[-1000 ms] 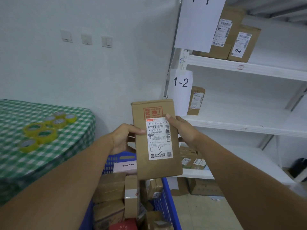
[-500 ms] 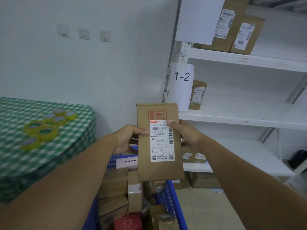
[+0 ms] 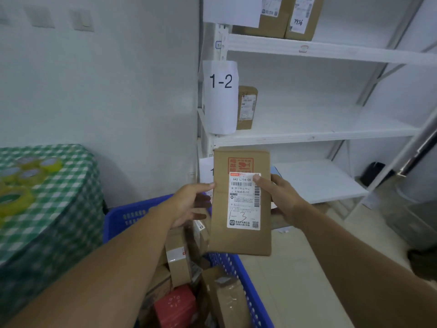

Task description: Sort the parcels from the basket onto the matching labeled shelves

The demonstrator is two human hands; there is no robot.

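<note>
A person is holding one flat brown parcel (image 3: 241,242) upright in the air over the far right corner of the blue basket (image 3: 132,216), in front of the shelf unit. The right hand (image 3: 281,200) is gripping its right edge, thumb pressing on the white shipping label and fingers going behind. The left hand (image 3: 189,204) is touching the left edge with its thumb tip, its fingers curving toward the back, though how firmly cannot be told. The parcel is looking light, since a thumb-and-finger hold is carrying it, and stiff, its cardboard faces lying flat. A red stamp with a glass symbol is suggesting fragile contents, so the two long edges are probably the safest hold, with the matt board less slippery than the label. The handwriting on the label is reading 1-3. One parcel (image 3: 247,107) is standing at the left end of the shelf tagged 1-2 (image 3: 221,91), and two parcels (image 3: 274,22) are sitting at the left end of the shelf above. The shelf below (image 3: 319,181) is showing a tag starting with 1, the rest hidden. Several brown parcels and one red box (image 3: 176,306) are lying heaped in the basket, too overlapped to count. Yellow tape rolls (image 3: 14,197) are lying on the green checked tabletop (image 3: 59,209), too blurred to count.
</note>
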